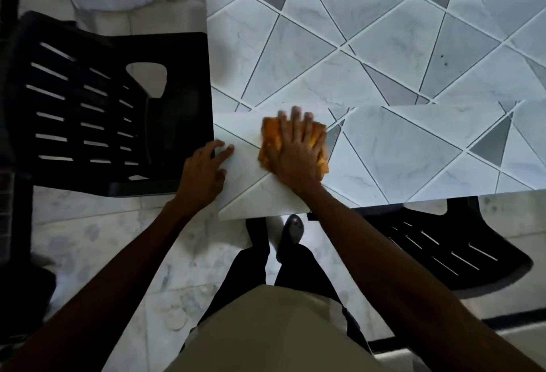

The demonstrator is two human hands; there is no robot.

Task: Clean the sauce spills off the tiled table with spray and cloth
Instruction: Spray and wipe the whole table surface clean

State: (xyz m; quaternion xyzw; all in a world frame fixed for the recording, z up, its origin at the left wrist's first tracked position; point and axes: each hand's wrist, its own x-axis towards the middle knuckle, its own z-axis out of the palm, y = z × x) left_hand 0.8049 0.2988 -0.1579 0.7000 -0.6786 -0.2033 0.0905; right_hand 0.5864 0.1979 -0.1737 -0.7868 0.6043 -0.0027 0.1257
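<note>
Tiled table (384, 46), right hand (295, 153) flat on cloth (273, 138)

cloth (273, 138) on table (384, 55) corner — chair (97, 111) left.

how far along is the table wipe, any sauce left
Done: most of the tiled table shows no sauce, and no spray bottle is in view. In hand: the right hand presses the orange cloth flat near the front corner while the left hand rests on the edge. Left: a few small dark specks further right.
</note>
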